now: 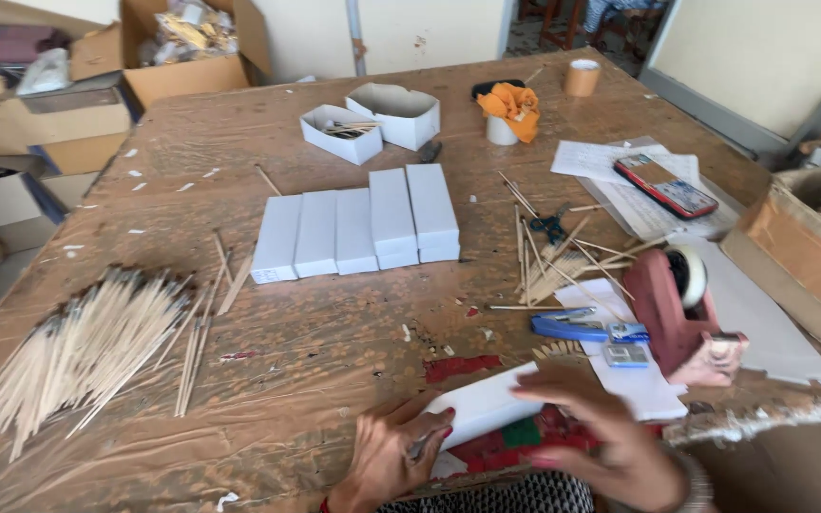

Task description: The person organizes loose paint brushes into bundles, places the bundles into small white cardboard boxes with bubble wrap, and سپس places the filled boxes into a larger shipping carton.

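At the table's near edge, in front of the red tape dispenser (681, 318), the left hand (387, 456) and right hand (610, 432) grasp a long white box (482, 408); overhanging the edge, it could slip floorward should either grip loosen.

Both hands sit low at the near edge of the table, close together. The left hand (393, 454) lies palm down with its fingers spread and pointing away from the body, fingertips (444, 429) curled lightly onto a white box (485, 406). The right hand (605, 432) is blurred (its finger positions cannot be told exactly), reaching across from the right with its back up and fingers stretched leftward over the same box. Both wrists run off the bottom of the view, the right one cut by the lower right.
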